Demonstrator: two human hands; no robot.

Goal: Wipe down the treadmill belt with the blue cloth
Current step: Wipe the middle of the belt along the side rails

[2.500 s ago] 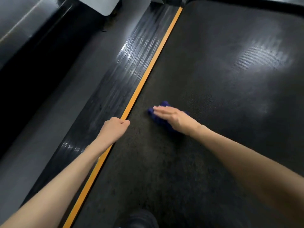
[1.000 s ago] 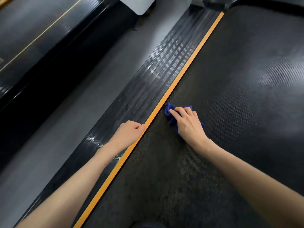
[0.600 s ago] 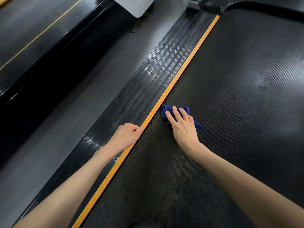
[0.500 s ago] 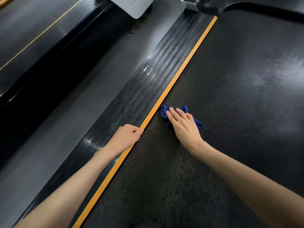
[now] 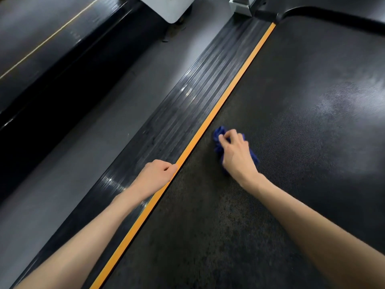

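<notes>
The black textured treadmill belt (image 5: pixel 291 105) fills the right half of the head view. A bunched blue cloth (image 5: pixel 218 136) lies on it close to the orange edge stripe (image 5: pixel 227 94). My right hand (image 5: pixel 236 152) covers most of the cloth, fingers curled and pinching it, so only its far end and a right-hand corner show. My left hand (image 5: pixel 155 174) is a loose fist resting on the ribbed side rail (image 5: pixel 187 105), knuckles against the orange stripe, holding nothing.
Grey floor (image 5: pixel 104 122) runs left of the rail. Beyond it lies a second black treadmill deck (image 5: pixel 41 49). A white-grey machine base (image 5: pixel 168 7) and a grey bracket (image 5: pixel 239 5) stand at the top. The belt's curved front cover (image 5: pixel 333 15) is top right.
My right hand's fingers were flat on the cloth; now they have curled and gathered it into a tighter bunch. The left hand has stayed on the rail.
</notes>
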